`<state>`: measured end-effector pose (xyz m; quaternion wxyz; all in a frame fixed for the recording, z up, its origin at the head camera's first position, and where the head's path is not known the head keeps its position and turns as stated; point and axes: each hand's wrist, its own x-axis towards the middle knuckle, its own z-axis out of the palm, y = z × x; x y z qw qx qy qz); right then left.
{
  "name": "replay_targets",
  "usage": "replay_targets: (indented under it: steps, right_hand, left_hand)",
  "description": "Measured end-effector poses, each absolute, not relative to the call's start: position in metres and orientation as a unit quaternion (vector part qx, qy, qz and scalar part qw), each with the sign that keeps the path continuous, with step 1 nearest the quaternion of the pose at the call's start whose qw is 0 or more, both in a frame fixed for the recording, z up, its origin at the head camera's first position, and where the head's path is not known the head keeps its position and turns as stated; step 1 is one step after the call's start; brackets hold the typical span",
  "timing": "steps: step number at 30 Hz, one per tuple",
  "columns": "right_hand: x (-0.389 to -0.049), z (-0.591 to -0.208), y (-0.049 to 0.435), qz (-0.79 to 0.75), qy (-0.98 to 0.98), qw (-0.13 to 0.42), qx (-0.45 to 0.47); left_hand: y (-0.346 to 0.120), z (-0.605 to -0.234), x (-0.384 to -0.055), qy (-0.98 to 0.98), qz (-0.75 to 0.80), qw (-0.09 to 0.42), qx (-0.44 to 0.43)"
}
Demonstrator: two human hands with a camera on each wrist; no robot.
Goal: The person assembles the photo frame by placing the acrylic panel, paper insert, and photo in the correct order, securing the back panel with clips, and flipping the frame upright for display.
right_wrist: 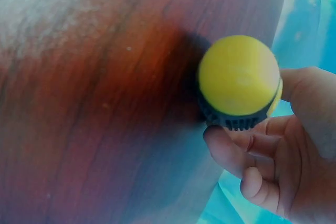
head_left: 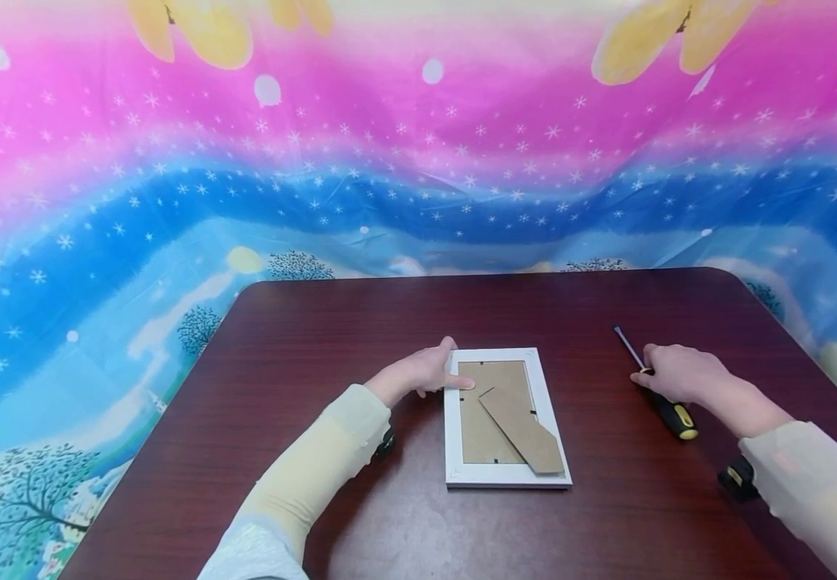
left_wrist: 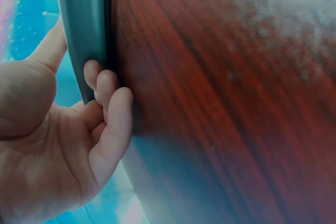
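Note:
A white picture frame [head_left: 454, 435] lies face down on the table, its brown backing board [head_left: 491, 427] and slanted easel leg [head_left: 527, 435] facing up. My left hand [head_left: 425, 369] grips its upper left edge, thumb over the border and backing. In the left wrist view, the fingers [left_wrist: 121, 114] curl against the frame's side [left_wrist: 81, 24]. To the right of the frame, my right hand [head_left: 686, 374] holds a flat-tipped screwdriver [head_left: 679, 420] by its black and yellow handle, the shaft pointing away to the upper left. The yellow handle end [right_wrist: 239, 74] fills the middle of the right wrist view.
The dark reddish-brown table [head_left: 360, 322] has rounded far corners. Behind it hangs a pink and blue cloth [head_left: 418, 177] printed with snowflakes and trees. Small black devices sit at both wrists, under the light sleeves [head_left: 324, 459].

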<state>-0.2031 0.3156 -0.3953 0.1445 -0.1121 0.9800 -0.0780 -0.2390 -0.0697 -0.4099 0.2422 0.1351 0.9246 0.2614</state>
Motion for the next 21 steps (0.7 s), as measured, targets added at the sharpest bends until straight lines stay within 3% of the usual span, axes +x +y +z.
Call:
replay_targets:
  steps: [5, 12, 21]
  right_hand:
    - [-0.203, -0.389, 0.316, -0.065, 0.984, 0.129, -0.108]
    - [-0.200, -0.378, 0.306, -0.071, 0.991, 0.035, -0.111]
    - [-0.185, -0.375, 0.265, -0.115, 0.981, -0.006, -0.156]
  left_hand:
    - [-0.071, -0.409, -0.239, 0.923, 0.262, 0.242, 0.141]
    - [-0.072, -0.407, -0.239, 0.921, 0.260, 0.245, 0.155]
    - [-0.081, -0.410, -0.231, 0.918, 0.291, 0.229, 0.143]
